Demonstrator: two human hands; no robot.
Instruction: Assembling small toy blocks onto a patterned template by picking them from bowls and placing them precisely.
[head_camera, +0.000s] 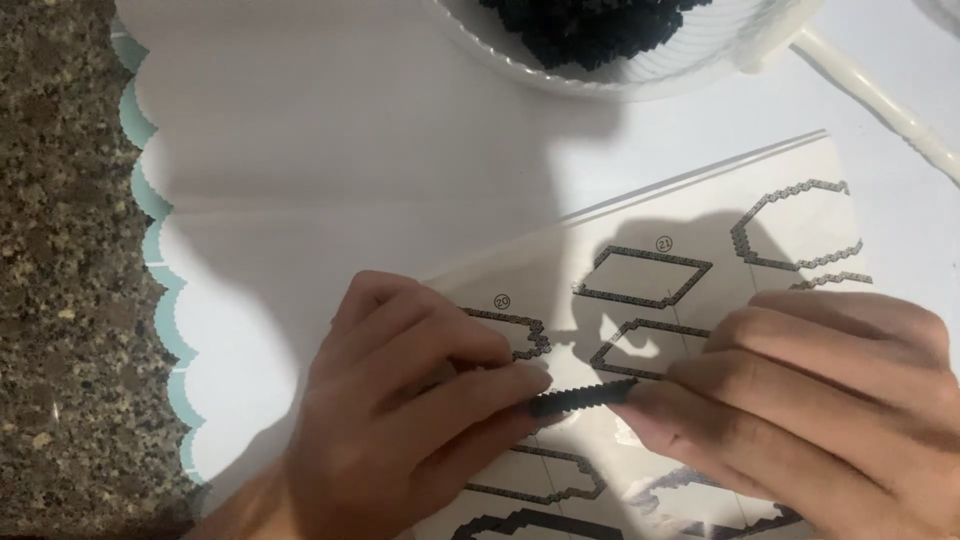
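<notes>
The left hand (420, 400) and the right hand (800, 400) meet low in the view, each pinching one end of a short black strip of tiny building bricks (580, 398). The left hand's fingers (470, 385) curl tight round the strip's left end, thumb beneath; the right hand's fingertips (660, 395) close on its right end. The strip lies nearly level between them, tilted slightly up toward the right, held just above the paper.

Beneath both hands lies an instruction sheet (700, 230) printed with dark outline diagrams of brick rows and small circled step marks. The sheet sits askew on a white scalloped-edged mat (350, 150) with a pale teal border. The mat covers most of a speckled granite desk (60, 250), bare along the left side.

At the top edge stands a clear ribbed bowl (620, 80) holding a heap of black bricks (590, 25). A white plastic rod (880, 100) runs off toward the upper right, just beside the bowl.
</notes>
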